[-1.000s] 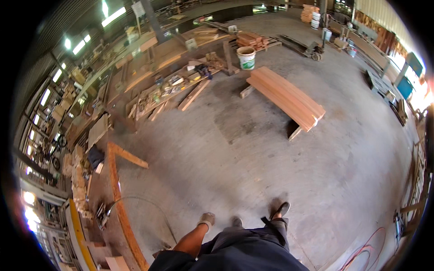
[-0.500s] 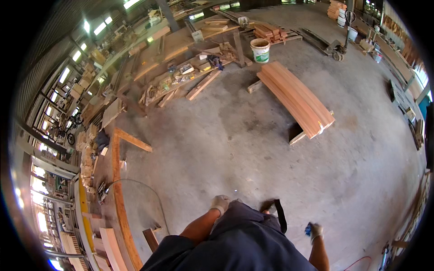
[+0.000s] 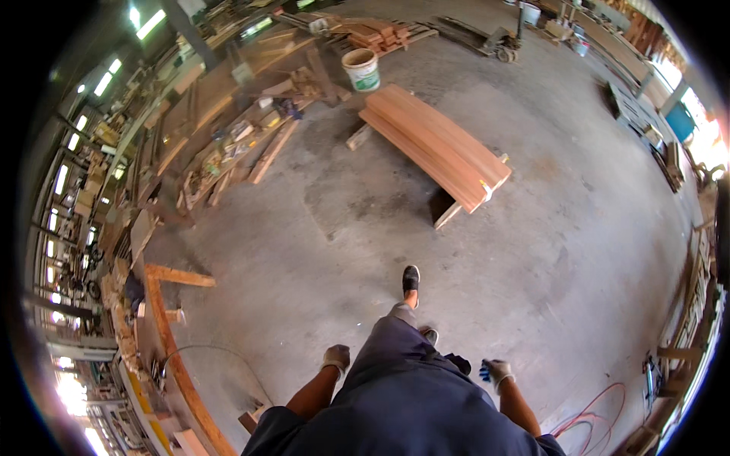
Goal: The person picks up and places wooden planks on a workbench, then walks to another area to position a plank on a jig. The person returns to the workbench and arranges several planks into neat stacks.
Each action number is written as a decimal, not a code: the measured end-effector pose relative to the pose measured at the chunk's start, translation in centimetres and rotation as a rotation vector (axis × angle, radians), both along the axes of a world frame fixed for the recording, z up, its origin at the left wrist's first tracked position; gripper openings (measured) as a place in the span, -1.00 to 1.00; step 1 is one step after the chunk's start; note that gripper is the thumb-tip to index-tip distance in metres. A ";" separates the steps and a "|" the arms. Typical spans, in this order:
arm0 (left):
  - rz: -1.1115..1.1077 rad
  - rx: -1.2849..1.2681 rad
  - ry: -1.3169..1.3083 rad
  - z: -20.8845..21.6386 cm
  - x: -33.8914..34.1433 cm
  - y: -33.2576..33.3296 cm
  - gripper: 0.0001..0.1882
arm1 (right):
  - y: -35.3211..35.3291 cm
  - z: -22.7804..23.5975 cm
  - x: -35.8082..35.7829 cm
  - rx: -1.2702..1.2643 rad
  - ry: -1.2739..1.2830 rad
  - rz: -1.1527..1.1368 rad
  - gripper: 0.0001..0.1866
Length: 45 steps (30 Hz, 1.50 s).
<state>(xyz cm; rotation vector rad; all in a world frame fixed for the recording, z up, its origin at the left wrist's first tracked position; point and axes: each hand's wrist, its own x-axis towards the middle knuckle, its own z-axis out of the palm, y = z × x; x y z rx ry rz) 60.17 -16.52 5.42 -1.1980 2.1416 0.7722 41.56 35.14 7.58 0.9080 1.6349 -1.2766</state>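
My left hand [image 3: 336, 357], in a pale work glove, hangs beside my left thigh with its fingers curled in; nothing shows in it. On the other side, my gloved right hand [image 3: 498, 371] is held out from my hip with bent fingers. Something small and blue [image 3: 484, 371] shows at those fingers; whether it is an object or part of the glove I cannot make out. Neither hand touches anything around it. Ahead, a stack of long reddish-brown boards [image 3: 433, 144] rests on low wooden supports, out of reach of both hands.
One shoe [image 3: 411, 278] is forward on the concrete floor [image 3: 319, 289]. An orange-brown wooden frame [image 3: 176, 363] runs along the left, with a thin hose near it. A white bucket [image 3: 360, 70] and scrap wood stand far left. Red hoses [image 3: 597, 414] lie at right; a pallet jack [image 3: 498, 44] stands behind.
I have stepped forward and the boards now appear nearer the middle, shifted left in view. The right hand has swung forward and inward; a forward foot has come into view.
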 end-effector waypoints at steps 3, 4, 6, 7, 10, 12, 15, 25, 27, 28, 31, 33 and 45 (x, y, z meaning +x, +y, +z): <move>-0.175 0.035 -0.082 -0.9 -3.4 -0.5 -0.68 | -1.7 3.8 0.7 0.203 0.022 0.205 -0.78; -0.126 0.063 -0.070 -1.8 -4.6 -0.9 -0.66 | -1.9 4.5 0.4 0.205 0.019 0.125 -0.77; -0.173 0.079 -0.057 -3.2 -8.9 -2.3 -0.66 | -2.1 6.0 0.3 0.221 0.007 -0.053 -0.77; -0.192 0.092 -0.050 -3.8 -11.4 -2.7 -0.66 | -1.7 6.1 -0.4 0.247 0.008 -0.005 -0.76; -0.353 0.020 0.163 -1.8 -20.6 -3.5 -0.73 | -3.2 8.5 -4.2 0.295 -0.015 -0.009 -0.76; -0.348 0.070 0.249 -4.2 -25.9 -4.8 -0.80 | -2.9 7.2 -7.0 0.249 -0.040 -0.086 -0.78; 0.041 0.374 0.344 -3.8 -34.7 -5.9 -0.84 | -3.5 6.3 -11.3 0.176 0.006 -0.196 -0.77; -0.075 0.387 0.263 2.7 -42.8 -4.7 -0.85 | -4.8 7.4 -20.4 0.154 -0.008 -0.140 -0.75; -0.257 0.321 0.349 -0.3 -39.0 -4.4 -0.77 | -3.8 7.1 -21.7 0.158 -0.047 -0.129 -0.75; -0.395 0.251 0.305 -1.1 -37.7 -4.2 -0.78 | -3.2 6.8 -22.5 0.158 -0.063 -0.117 -0.74; -0.528 0.171 0.027 -0.9 -35.4 -2.8 -0.82 | -0.9 5.3 -25.9 0.147 -0.082 -0.060 -0.74; -0.088 0.248 -0.086 -0.5 -34.4 -1.0 -0.87 | 1.5 3.3 -28.6 0.131 -0.070 0.004 -0.75; 0.225 0.083 0.166 3.7 -42.2 12.0 -0.69 | 7.6 1.9 -54.6 0.092 0.088 0.068 -0.77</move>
